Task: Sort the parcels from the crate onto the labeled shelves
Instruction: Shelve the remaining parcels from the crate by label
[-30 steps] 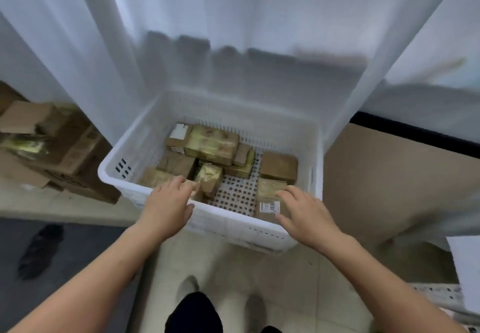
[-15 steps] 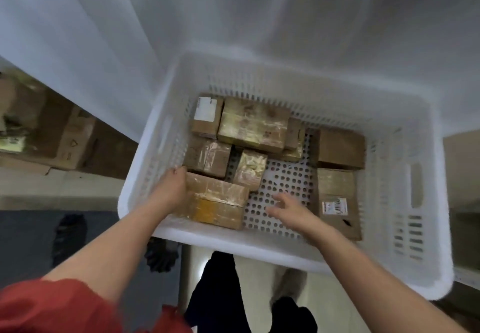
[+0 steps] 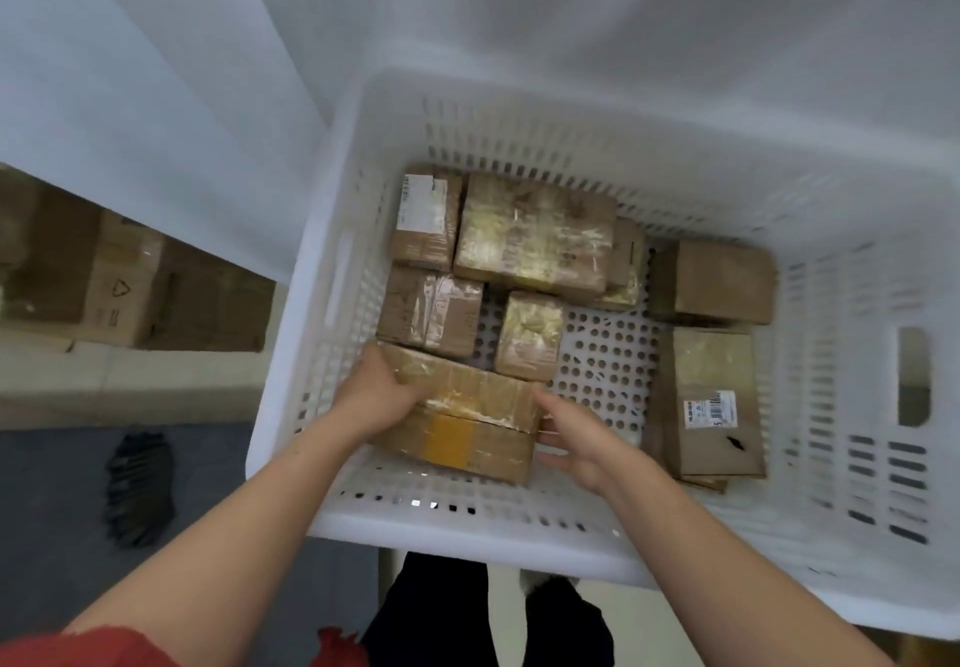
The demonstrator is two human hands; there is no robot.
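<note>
You are bending over the white crate (image 3: pixel 571 536) with both hands inside it. Your left hand (image 3: pixel 379 396) is gripping the left end of a flat brown parcel (image 3: pixel 467 422), its fingers curled round the taped edge. Your right hand (image 3: pixel 576 437) is pressing against the parcel's right end, fingers fairly straight and thumb up near its top edge. The parcel is sitting in the crate's near-left corner, close to the near wall. Just beyond it, a taped box (image 3: pixel 431 310) and a small square packet (image 3: pixel 529 336) are lying side by side. A big taped parcel (image 3: pixel 535 229) is resting along the far edge, and a parcel with a barcode label (image 3: pixel 711 406) is lying toward the right side.
</note>
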